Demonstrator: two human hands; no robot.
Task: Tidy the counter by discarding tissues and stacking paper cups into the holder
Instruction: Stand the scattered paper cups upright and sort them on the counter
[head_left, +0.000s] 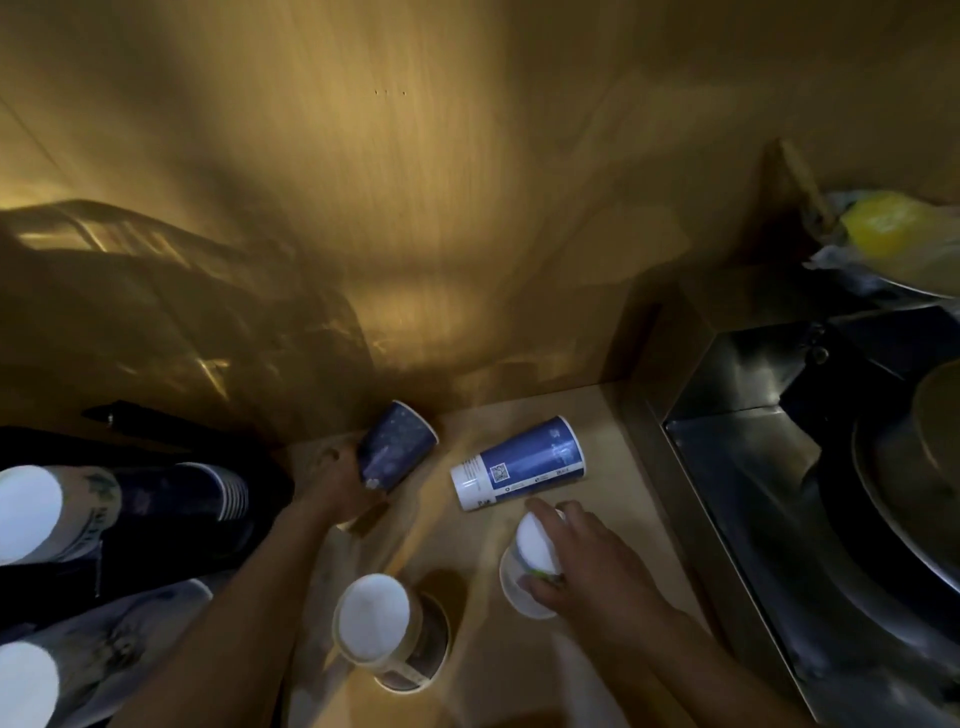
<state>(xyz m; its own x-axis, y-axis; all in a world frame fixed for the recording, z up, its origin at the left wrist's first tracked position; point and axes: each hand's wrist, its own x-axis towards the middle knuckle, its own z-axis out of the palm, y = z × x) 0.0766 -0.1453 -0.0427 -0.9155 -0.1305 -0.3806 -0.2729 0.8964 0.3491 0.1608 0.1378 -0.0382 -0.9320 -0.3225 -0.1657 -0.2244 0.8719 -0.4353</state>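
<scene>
My left hand (340, 486) grips a dark blue paper cup (397, 447) near the back wall, tilted with its mouth up and to the right. My right hand (582, 561) is closed around an upside-down white cup (532, 548) on the wooden counter (618, 431). Just beyond it a blue and white cup (524, 462) lies on its side. Another upside-down cup (371, 618) stands at the front middle over a round hole (439, 623). At the left, stacks of cups (31, 512) sit in a dark holder (171, 530). No tissue is visible.
A steel sink (779, 431) with a metal pot (914, 493) lies right of the counter. Yellow and crumpled items (883, 228) rest at the far right. A wooden wall (415, 208) closes the back. The scene is dim.
</scene>
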